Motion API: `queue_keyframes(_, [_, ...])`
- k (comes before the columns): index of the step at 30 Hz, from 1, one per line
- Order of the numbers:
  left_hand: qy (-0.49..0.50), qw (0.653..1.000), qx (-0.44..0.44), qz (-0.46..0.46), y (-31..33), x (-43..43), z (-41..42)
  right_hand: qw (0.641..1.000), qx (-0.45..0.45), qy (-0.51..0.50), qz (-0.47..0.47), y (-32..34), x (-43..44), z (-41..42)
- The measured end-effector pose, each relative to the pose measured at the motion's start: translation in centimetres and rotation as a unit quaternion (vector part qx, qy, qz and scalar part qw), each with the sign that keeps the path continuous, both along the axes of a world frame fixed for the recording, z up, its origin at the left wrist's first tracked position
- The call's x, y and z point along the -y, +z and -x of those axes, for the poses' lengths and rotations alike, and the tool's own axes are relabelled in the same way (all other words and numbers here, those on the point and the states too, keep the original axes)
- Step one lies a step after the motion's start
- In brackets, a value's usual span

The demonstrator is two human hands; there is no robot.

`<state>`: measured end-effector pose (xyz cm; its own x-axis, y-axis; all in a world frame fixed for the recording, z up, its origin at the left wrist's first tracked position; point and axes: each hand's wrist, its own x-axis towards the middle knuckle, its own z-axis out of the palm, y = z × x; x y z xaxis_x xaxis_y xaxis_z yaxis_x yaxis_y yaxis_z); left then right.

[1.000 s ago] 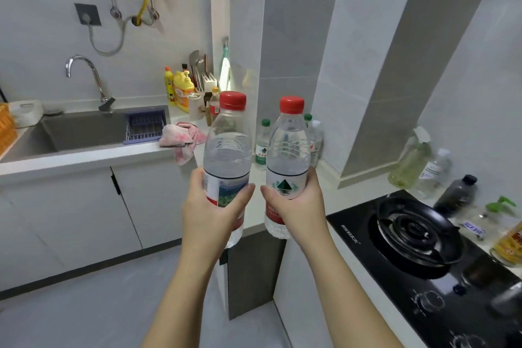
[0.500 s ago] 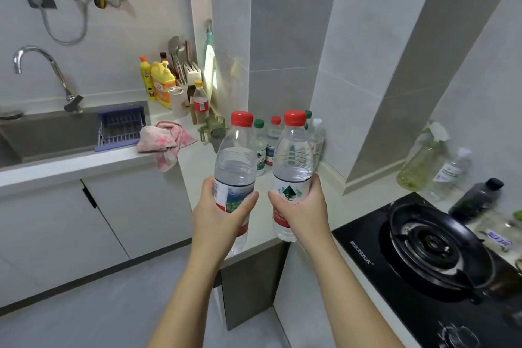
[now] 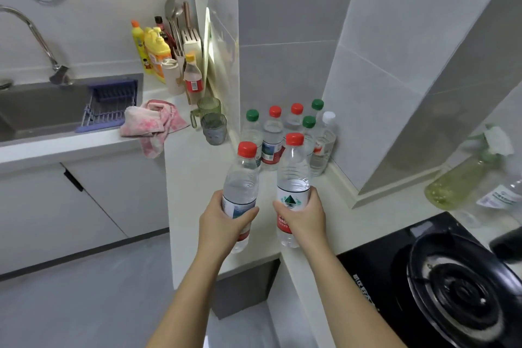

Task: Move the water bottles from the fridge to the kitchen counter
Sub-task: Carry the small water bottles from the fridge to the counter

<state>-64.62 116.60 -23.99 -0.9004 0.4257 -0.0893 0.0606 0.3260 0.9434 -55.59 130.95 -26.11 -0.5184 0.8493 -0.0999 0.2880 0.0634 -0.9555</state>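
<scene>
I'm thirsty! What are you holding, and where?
The left hand grips the left water bottle round its labelled middle; the right hand grips the right water bottle likewise.

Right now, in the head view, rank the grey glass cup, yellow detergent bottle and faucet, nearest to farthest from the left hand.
1. Grey glass cup, just ahead of the left hand.
2. Yellow detergent bottle, farther back and to the left.
3. Faucet, far left, over the sink.

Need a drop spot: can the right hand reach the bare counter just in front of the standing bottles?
Probably yes. The right hand, gripping its bottle, hovers over the counter near its edge, and nothing stands between it and the standing bottles at the corner.
</scene>
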Motion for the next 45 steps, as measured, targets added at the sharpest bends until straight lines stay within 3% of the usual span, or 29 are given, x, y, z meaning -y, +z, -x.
queue_keyframes(9, [0.006,0.999,0.02,0.029,-3.6,-2.7,1.5,0.998,0.062,-0.011,0.0,-3.6,-2.8,1.0])
queue_keyframes(26, [-0.038,0.999,0.006,-0.006,-7.8,-3.9,2.7,0.999,0.03,-0.031,-0.023,-8.7,-3.9,2.1])
queue_keyframes(33, [-0.122,0.99,-0.024,0.072,-9.2,-2.8,4.4,0.998,0.052,-0.04,-0.015,-10.4,-3.6,1.2])
queue_keyframes(45, [-0.138,0.986,-0.04,0.084,-9.5,-8.5,8.8,0.989,0.101,0.012,-0.109,-9.6,-7.6,6.8])
